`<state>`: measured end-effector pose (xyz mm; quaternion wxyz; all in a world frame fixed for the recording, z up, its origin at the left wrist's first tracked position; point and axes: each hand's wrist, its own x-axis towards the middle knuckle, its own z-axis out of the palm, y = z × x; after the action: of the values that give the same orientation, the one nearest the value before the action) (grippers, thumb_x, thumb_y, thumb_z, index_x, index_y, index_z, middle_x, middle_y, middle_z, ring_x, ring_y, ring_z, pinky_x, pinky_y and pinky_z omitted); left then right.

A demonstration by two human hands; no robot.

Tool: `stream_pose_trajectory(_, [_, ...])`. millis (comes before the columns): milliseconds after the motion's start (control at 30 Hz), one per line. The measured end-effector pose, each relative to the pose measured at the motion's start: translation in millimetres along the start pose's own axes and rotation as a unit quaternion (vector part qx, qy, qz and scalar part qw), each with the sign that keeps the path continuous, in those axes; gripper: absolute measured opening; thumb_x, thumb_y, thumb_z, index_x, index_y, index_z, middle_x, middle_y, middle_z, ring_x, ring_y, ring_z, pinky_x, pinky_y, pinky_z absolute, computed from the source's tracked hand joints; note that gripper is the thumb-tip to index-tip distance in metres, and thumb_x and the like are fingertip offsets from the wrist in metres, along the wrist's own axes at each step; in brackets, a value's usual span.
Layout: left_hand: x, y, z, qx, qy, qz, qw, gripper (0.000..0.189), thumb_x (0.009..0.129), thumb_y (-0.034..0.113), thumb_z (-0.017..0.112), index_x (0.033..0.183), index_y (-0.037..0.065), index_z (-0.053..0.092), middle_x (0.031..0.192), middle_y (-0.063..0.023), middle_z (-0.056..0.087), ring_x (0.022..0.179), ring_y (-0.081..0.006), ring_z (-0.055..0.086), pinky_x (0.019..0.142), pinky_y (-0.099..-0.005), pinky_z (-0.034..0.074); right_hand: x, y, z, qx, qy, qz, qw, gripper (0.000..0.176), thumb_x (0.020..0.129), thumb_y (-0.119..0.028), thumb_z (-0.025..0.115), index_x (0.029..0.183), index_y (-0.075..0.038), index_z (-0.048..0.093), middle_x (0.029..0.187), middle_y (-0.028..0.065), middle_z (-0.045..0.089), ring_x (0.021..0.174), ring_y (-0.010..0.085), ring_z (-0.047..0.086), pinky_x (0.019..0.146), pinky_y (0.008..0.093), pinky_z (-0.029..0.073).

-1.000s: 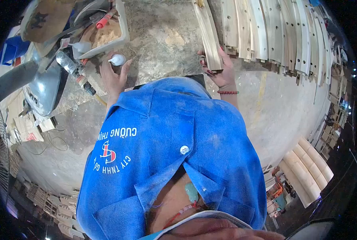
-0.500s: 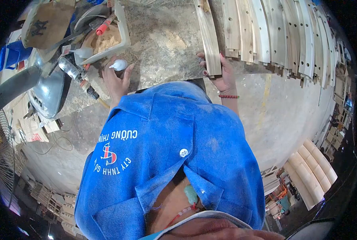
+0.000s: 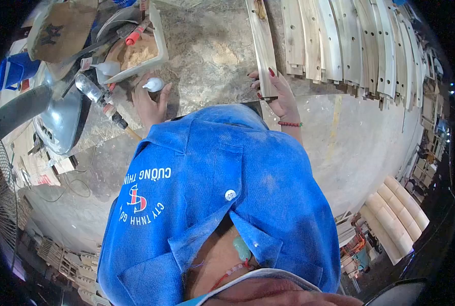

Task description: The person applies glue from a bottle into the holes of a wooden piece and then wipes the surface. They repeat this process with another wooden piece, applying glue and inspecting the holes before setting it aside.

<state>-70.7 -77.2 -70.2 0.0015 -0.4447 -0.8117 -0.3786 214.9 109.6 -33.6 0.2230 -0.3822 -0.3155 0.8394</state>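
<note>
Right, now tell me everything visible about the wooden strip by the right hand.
The wooden strip is long, narrow and pale, with a brown streak toward its far end, which runs out of view. It points away from the person, left of the holed strips. The right hand holds its near end.

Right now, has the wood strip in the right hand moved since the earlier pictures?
Yes. The near end of the wood strip has shifted slightly left, away from the row of boards.
</note>
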Motion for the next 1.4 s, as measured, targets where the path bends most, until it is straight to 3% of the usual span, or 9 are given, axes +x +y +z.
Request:
stream_pose_trajectory(267, [1,7,-5,-0.009,-0.027,-0.046,0.999,0.054,0.079,0.026,0.079,0.122,0.004,0.057,0.112,-0.0142,0.061,0.105,-0.0326,0.055,0.094,-0.0416,0.039,2,6,-3,-0.030,0.005,-0.010,0.999,0.045,0.097,-0.039,0.055,0.123,-0.002,0.050,0.110,0.0172,0.065,0.092,0.0201,0.066,0.065,0.0303,0.051])
stream_pose_trajectory(367, [0,4,-5,-0.009,-0.023,-0.028,0.999,0.055,0.080,0.027,0.078,0.124,0.003,0.056,0.111,-0.0147,0.062,0.103,-0.0318,0.055,0.093,-0.0410,0.040,-1,4,-2,-0.002,0.000,0.005,1.000,0.058,0.100,-0.051,0.041,0.129,-0.001,0.049,0.115,0.0175,0.064,0.096,0.0220,0.066,0.069,0.0304,0.051])
stream_pose_trajectory(467, [-2,-2,-2,-0.019,-0.033,-0.038,0.999,0.063,0.080,0.037,0.078,0.126,0.002,0.055,0.118,-0.0154,0.061,0.106,-0.0337,0.055,0.093,-0.0426,0.040,-2,-5,4,0.000,0.003,0.014,1.000,0.084,0.096,-0.068,0.012,0.134,-0.002,0.047,0.121,0.0160,0.062,0.106,0.0239,0.063,0.076,0.0321,0.049])
stream_pose_trajectory(733, [0,-7,-2,-0.030,-0.048,-0.029,0.998,0.062,0.082,0.036,0.076,0.127,0.001,0.054,0.118,-0.0169,0.060,0.109,-0.0346,0.053,0.097,-0.0428,0.038,-6,-6,12,0.009,0.012,-0.005,1.000,0.089,0.093,-0.072,0.010,0.135,-0.002,0.047,0.122,0.0169,0.063,0.104,0.0248,0.064,0.074,0.0312,0.049])
stream_pose_trajectory(1033, [-3,-11,1,-0.112,-0.029,-0.072,0.991,0.063,0.082,0.037,0.076,0.127,-0.001,0.053,0.120,-0.0180,0.058,0.113,-0.0333,0.051,0.099,-0.0431,0.038,-7,-6,11,0.002,-0.015,-0.005,1.000,0.085,0.097,-0.067,0.012,0.139,0.001,0.042,0.129,0.0185,0.057,0.105,0.0224,0.062,0.077,0.0304,0.051])
stream_pose_trajectory(1133, [-3,-9,-1,-0.109,-0.027,-0.086,0.990,0.064,0.082,0.038,0.075,0.128,-0.001,0.053,0.121,-0.0182,0.057,0.113,-0.0335,0.051,0.099,-0.0428,0.038,-7,-8,11,0.033,-0.077,-0.021,0.996,0.072,0.102,-0.056,0.020,0.139,0.001,0.041,0.129,0.0204,0.056,0.106,0.0237,0.062,0.082,0.0331,0.052])
stream_pose_trajectory(1200, [-1,-5,-4,-0.102,-0.038,-0.085,0.990,0.066,0.082,0.039,0.075,0.129,-0.001,0.052,0.120,-0.0179,0.057,0.113,-0.0332,0.051,0.099,-0.0427,0.038,-8,-8,13,0.002,-0.093,-0.028,0.995,0.057,0.103,-0.040,0.029,0.142,0.002,0.036,0.132,0.0257,0.053,0.110,0.0281,0.061,0.087,0.0365,0.053])
stream_pose_trajectory(1300, [-2,-9,-3,-0.096,-0.035,-0.078,0.992,0.067,0.081,0.039,0.076,0.130,-0.001,0.052,0.119,-0.0175,0.058,0.112,-0.0327,0.051,0.098,-0.0424,0.039,-6,-10,14,0.051,-0.123,-0.022,0.991,0.053,0.101,-0.027,0.034,0.145,0.003,0.030,0.135,0.0311,0.048,0.115,0.0334,0.059,0.090,0.0403,0.053])
stream_pose_trajectory(1400, [0,-11,-2,-0.093,-0.035,-0.073,0.992,0.068,0.080,0.039,0.077,0.130,-0.001,0.052,0.117,-0.0170,0.059,0.109,-0.0322,0.052,0.096,-0.0418,0.040,-9,-14,19,0.036,-0.090,-0.017,0.995,0.055,0.100,-0.024,0.035,0.147,0.003,0.026,0.137,0.0335,0.043,0.119,0.0373,0.056,0.091,0.0425,0.053])
